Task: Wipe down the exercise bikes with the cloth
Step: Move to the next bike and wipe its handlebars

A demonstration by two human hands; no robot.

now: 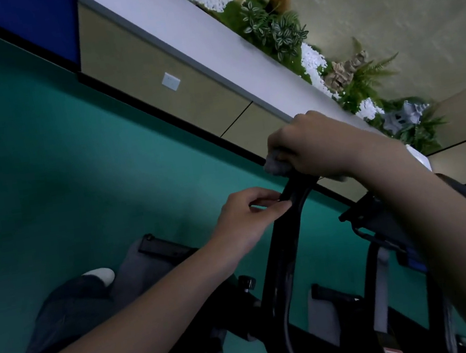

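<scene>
Both bare forearms reach toward one o'clock. The left hand (246,219) pinches thumb to fingertips; the right hand (311,147), at its one o'clock, is fisted, knuckles up.

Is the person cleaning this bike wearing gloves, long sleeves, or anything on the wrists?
No. The left hand and right hand are both bare, with no gloves. Both forearms are uncovered as far as the picture shows, so no sleeve cuffs appear. No watch, bracelet or ring can be seen on either wrist or on the fingers that show. The picture is somewhat dim, so small details could be missed.
</scene>
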